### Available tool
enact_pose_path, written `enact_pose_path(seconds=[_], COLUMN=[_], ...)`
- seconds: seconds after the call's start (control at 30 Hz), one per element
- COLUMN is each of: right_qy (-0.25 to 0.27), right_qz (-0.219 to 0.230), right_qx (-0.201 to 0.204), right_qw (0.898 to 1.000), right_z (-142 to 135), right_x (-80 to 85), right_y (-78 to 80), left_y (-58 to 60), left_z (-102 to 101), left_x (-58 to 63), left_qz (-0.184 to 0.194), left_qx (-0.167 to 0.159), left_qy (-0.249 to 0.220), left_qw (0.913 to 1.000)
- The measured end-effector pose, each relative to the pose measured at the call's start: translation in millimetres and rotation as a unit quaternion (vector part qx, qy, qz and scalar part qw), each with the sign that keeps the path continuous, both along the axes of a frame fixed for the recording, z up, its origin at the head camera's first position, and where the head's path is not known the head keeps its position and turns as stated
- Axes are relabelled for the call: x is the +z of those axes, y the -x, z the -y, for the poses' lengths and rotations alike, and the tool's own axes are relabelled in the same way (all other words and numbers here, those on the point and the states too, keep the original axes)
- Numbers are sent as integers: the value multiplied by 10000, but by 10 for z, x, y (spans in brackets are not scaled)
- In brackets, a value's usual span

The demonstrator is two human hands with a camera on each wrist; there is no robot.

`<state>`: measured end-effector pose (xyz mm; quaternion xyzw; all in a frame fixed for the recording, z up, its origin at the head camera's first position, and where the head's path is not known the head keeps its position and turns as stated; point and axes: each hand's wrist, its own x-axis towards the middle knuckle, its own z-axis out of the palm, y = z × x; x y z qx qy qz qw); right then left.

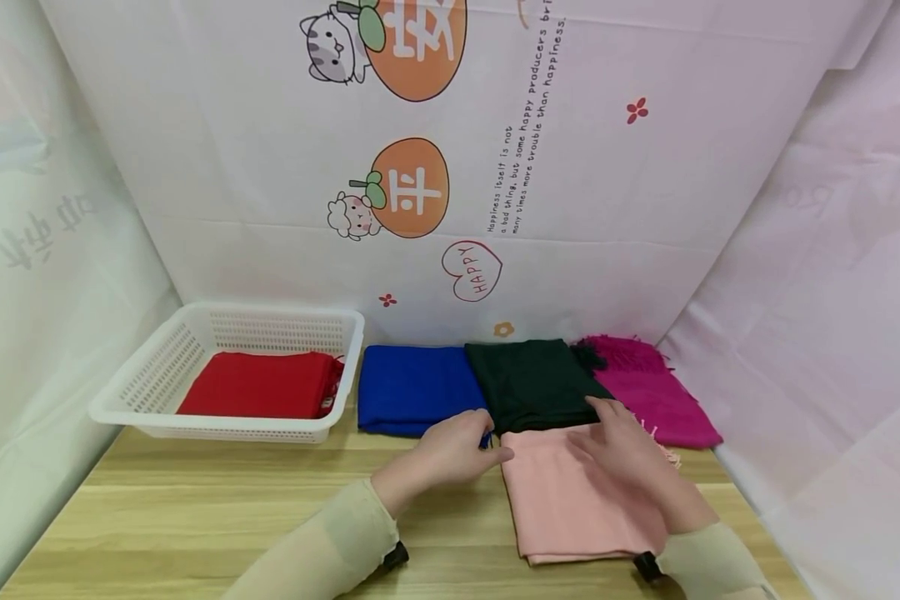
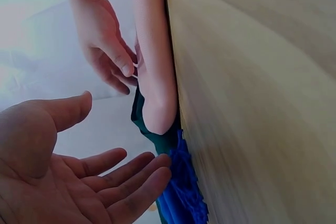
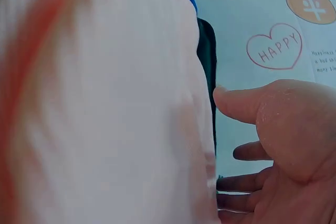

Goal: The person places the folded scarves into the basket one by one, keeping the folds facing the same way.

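A folded pink scarf (image 1: 570, 508) lies on the wooden table in front of the person, pale fringe at its far right corner. My left hand (image 1: 450, 450) is at its far left corner, thumb toward the scarf. In the left wrist view the left hand's fingers (image 2: 139, 182) are spread and relaxed, close to the blue scarf's fringe (image 2: 186, 182). Over the pink scarf's right part hovers my right hand (image 1: 630, 450), fingers loosely extended. The right wrist view shows that palm (image 3: 299, 129) facing the pink scarf (image 3: 131, 103), holding nothing.
Behind, in a row along the printed white backdrop (image 1: 585, 167), lie folded blue (image 1: 420, 387), dark green (image 1: 536, 379) and magenta (image 1: 660, 404) scarves. A white plastic basket (image 1: 225, 427) at the left contains a folded red cloth (image 1: 258, 383). Bare wooden table (image 1: 195, 517) shows at front left.
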<state>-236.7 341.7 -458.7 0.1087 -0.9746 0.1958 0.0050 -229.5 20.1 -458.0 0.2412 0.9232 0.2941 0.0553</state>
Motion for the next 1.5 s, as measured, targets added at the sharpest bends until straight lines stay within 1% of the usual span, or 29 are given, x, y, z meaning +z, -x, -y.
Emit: enact_pose_path(seconds=[0.27, 0.4, 0.53, 0.7, 0.93, 1.07, 1.17, 1.5], right_qy=[-104, -192, -269, -386, -559, -610, -679, -1025], right_qz=[265, 346, 536, 709, 742, 979, 1165, 1457], right_qx=[-194, -253, -301, -254, -137, -121, -115, -169], right_qw=[9994, 9989, 9977, 9964, 9956, 9933, 9908, 9839], right_z=[-125, -164, -217, -294, -357, -387, -405, -469], right_x=[77, 94, 122, 154, 166, 163, 158, 179], right_y=[-25, -16, -7, 15, 40, 40, 38, 57], left_y=[36, 35, 33, 51, 62, 49, 41, 37], left_z=[-101, -137, -160, -169, -212, -239, -257, -294], left_x=[-26, -32, -33, -35, -53, -38, -25, -6], left_qz=[175, 292, 442, 537, 615, 638, 734, 950], left_qx=[41, 66, 68, 103, 106, 93, 56, 57], left_qy=[19, -22, -99, -103, -144, -148, -164, -156], left_qw=[9998, 9995, 9990, 9985, 9979, 9978, 9972, 9953])
